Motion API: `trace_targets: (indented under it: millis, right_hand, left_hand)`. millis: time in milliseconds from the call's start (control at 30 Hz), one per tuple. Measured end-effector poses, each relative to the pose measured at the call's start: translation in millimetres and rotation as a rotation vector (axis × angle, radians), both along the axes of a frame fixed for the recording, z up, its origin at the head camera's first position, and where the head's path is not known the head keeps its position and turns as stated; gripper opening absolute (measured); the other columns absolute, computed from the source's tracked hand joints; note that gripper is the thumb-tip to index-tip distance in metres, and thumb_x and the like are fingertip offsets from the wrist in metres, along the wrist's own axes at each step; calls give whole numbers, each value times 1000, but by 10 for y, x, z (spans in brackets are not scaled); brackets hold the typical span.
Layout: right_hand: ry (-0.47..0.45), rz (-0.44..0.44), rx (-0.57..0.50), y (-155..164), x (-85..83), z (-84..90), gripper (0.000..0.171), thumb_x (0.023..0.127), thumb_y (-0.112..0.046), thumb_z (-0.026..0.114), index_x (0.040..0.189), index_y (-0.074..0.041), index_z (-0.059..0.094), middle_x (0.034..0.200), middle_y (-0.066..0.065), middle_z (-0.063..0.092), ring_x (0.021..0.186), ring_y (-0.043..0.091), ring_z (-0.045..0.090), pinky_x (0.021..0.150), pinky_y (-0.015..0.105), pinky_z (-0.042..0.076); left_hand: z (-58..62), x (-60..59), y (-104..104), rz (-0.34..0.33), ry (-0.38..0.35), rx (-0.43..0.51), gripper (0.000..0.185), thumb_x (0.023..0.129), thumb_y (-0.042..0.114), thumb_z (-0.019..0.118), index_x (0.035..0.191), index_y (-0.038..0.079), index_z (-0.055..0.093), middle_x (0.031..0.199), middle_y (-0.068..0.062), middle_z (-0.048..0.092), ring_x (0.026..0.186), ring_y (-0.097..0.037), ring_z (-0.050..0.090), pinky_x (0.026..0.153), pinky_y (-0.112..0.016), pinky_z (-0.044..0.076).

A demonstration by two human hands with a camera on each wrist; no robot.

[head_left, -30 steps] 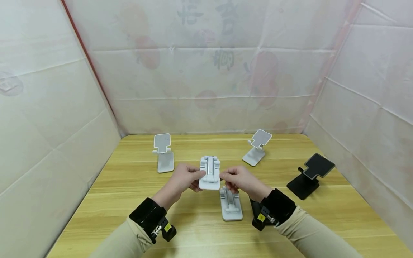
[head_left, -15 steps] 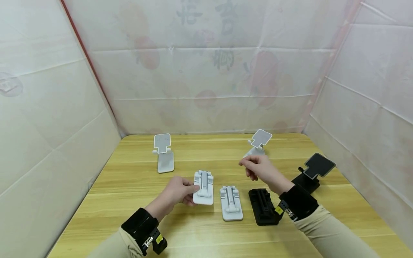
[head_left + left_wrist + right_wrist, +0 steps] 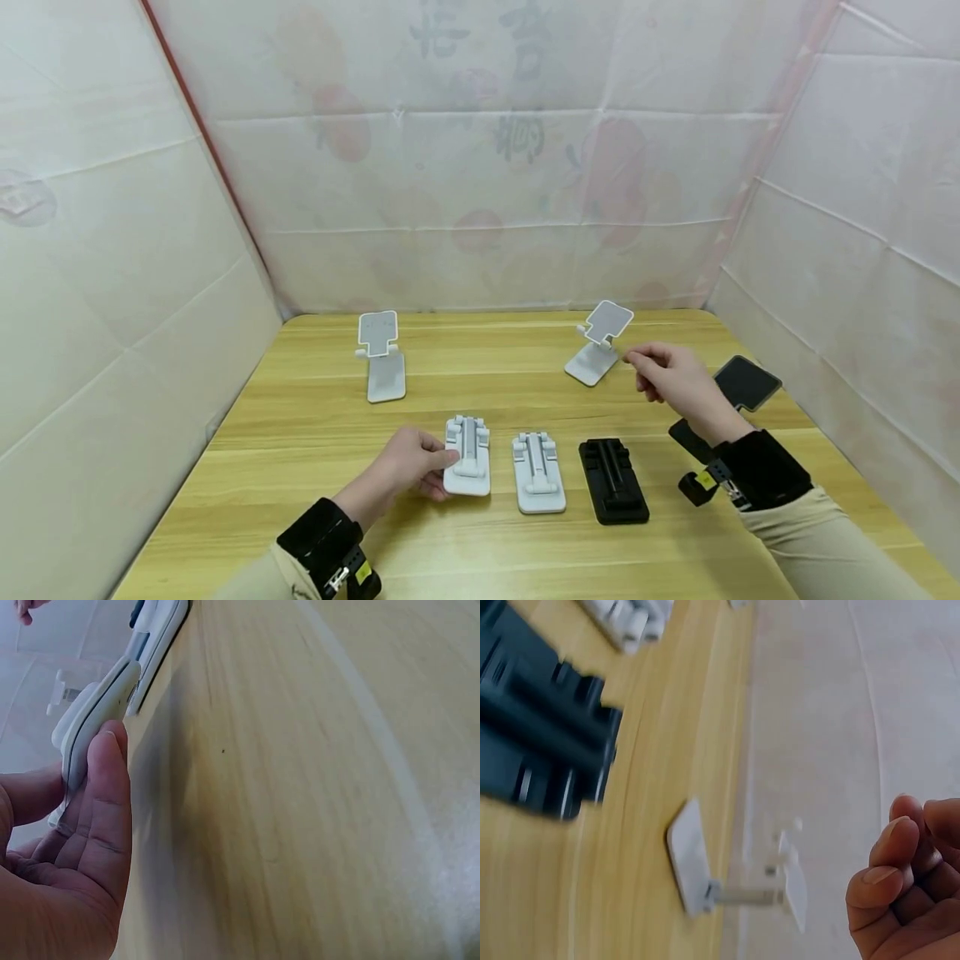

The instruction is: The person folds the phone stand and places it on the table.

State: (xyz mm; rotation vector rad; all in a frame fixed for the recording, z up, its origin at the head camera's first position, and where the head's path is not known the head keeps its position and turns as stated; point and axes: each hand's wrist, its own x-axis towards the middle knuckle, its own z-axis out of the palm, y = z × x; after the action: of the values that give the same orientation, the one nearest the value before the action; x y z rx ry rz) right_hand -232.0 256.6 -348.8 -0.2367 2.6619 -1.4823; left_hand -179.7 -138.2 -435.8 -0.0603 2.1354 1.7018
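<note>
Pinching a folded white stand (image 3: 467,479), the left hand (image 3: 408,462) holds it just above the worktop (image 3: 480,558), in from the left edge; the right hand (image 3: 678,383), fingers (image 3: 892,847) loosely curled around nothing visible, hangs towards the far right corner. Probably light, stiff and slippery, the stand suits a hold on its base, clear of the folding arm (image 3: 469,437).

It's three against three! Lower middle, two white folded stands (image 3: 471,467) (image 3: 539,477) and one black folded stand (image 3: 614,485). Either side of centre, two white unfolded stands (image 3: 386,380) (image 3: 590,367); at right, one black unfolded stand (image 3: 748,385). Six stands altogether, two hands (image 3: 408,462) (image 3: 678,382), two black wristbands (image 3: 318,532) (image 3: 767,468), one table (image 3: 480,550), three walls (image 3: 97,233) (image 3: 480,192) (image 3: 862,183).
</note>
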Motion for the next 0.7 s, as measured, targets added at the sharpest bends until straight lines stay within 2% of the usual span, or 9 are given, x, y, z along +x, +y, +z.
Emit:
trace_targets:
  millis: [67,200,500,700]
  right_hand:
    - [23,-22,35,98,17,-2,49,107,-46,50,136,-7,55,96,18,60,81,27,57,67,30,52]
    - [91,-71,73,268,58,12,48,108,-43,50,132,-3,59,88,17,62,74,25,59,61,28,53]
    - [178,-180,89,596,162,2,45,108,-39,51,125,0,62,78,13,63,64,22,59,54,28,51]
    - [244,-272,86,775,218,-52,39,108,-35,53,117,1,63,69,4,62,59,19,57,48,28,46]
  left_hand:
    - [-7,5,-1,-4,-7,1,24,97,13,70,106,-9,70,78,-16,73,60,-21,70,60,-35,65]
    - [-22,19,2,-2,-22,-13,24,98,14,71,106,-9,70,78,-16,72,60,-21,71,60,-36,66]
    - [-68,38,2,18,-47,-43,23,98,14,71,102,-8,70,77,-16,71,58,-20,71,59,-36,65]
    - [-49,39,17,30,-53,-86,23,96,16,73,100,-6,70,77,-17,71,58,-21,71,59,-35,65]
